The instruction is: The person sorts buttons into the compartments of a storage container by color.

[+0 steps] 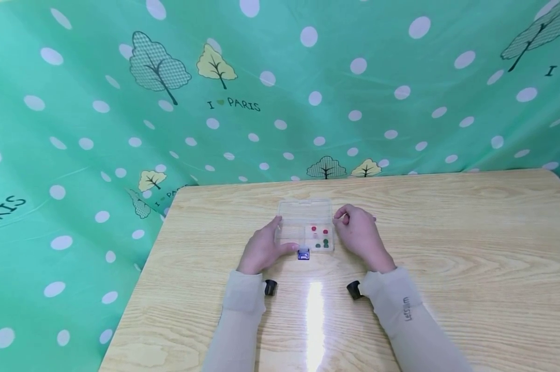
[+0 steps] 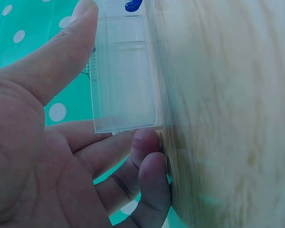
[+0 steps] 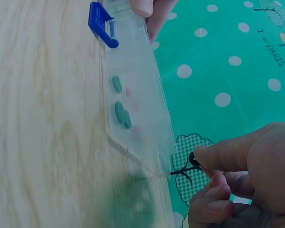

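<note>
A clear plastic box (image 1: pixel 289 234) lies on the table with its lid (image 1: pixel 305 211) swung back on the far side. My left hand (image 1: pixel 263 249) grips the box at its left end, thumb along the front rim and fingers at the left side. A blue latch (image 1: pixel 303 254) hangs at the front. Inside, toward the right, are red pieces (image 1: pixel 325 232) and several small round green pieces (image 3: pixel 118 112). Just right of the box, my right hand (image 1: pixel 360 233) pinches a small dark round piece (image 3: pixel 194 158) between thumb and forefinger, the other fingers curled.
The wooden table (image 1: pixel 470 268) extends on both sides of the box. Behind it and to the left hangs a green dotted cloth (image 1: pixel 242 144). A black wrist device (image 1: pixel 270 287) sits by the left cuff, another black device (image 1: pixel 354 290) by the right.
</note>
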The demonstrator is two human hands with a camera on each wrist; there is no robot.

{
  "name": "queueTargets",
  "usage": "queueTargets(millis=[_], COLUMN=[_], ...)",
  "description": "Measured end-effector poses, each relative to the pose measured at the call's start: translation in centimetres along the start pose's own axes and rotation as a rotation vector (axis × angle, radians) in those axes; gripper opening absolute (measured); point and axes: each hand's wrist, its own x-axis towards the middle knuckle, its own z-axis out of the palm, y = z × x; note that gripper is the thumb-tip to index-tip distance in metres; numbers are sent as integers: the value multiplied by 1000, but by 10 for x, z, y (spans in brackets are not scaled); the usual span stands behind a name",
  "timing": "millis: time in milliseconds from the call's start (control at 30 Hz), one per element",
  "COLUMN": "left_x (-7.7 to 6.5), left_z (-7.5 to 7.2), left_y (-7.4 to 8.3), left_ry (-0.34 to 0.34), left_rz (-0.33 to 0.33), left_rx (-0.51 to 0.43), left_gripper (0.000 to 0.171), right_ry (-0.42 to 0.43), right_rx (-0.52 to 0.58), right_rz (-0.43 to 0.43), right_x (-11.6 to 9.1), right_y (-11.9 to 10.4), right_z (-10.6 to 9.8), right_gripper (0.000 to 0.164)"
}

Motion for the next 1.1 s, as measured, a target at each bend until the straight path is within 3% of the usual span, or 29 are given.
queueTargets(millis=[500,1100], left_x=[1,2], left_z=[2,1], left_y=[-1,-2], left_ry=[8,6], left_rz=[-3,16], left_rx=[2,23], left_gripper=[97,97], right_ry=[-47,-60], right_rx=[38,35], right_rz=[4,-96], right_x=[-2,2], right_y=[-13,-25], right_z=[11,32], right_gripper=[10,6])
